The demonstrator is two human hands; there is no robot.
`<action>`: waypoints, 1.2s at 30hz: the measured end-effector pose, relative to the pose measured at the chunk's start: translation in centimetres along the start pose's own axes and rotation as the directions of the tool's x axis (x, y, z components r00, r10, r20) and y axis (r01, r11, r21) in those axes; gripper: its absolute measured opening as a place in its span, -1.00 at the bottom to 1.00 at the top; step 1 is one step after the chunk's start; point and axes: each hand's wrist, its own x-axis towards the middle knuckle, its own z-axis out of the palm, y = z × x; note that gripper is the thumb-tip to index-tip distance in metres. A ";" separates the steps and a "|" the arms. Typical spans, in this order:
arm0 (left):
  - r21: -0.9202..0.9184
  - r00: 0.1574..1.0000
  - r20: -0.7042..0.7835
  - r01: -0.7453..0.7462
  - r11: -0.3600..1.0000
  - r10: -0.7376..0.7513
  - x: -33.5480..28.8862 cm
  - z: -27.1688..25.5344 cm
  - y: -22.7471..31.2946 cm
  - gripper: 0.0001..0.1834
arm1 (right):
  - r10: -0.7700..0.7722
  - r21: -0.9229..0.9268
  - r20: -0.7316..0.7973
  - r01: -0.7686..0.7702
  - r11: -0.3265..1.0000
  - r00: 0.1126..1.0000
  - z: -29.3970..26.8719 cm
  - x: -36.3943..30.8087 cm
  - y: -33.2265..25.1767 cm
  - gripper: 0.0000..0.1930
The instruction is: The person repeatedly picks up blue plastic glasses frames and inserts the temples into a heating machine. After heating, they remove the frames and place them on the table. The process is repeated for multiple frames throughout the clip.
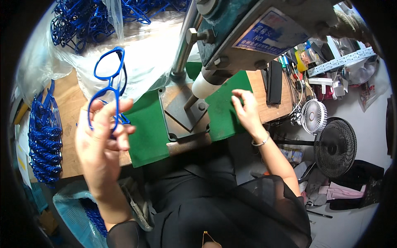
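My left hand (101,142) is closed on a blue eyeglass frame (108,78), raised above the left side of the bench. The frame stands on end, one rim upward and the lower rim among my fingers. Behind those fingers, part of another blue piece (123,119) shows near the green mat (144,136); how it lies is partly hidden. My right hand (248,111) is over the mat's right side, fingers loosely bent and apart, with nothing visible in them. Between my hands stands a bench press (223,45), its white-collared rod (204,85) pointing down at a square metal block (187,113).
Blue frames heap up in clear plastic (82,25) at the back left. A neat stack of frames (44,136) lies at the bench's left edge. Below is a lined light-blue basket (70,206). At right are a black case (274,82), cables, a white fan (313,117) and a black fan (335,146).
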 end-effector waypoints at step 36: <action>0.107 0.961 0.272 -0.086 0.991 0.054 -4.2 5.0 -6.6 -0.15 | -0.290 0.621 0.406 -0.028 0.783 0.867 -3.8 1.8 -14.9 -0.87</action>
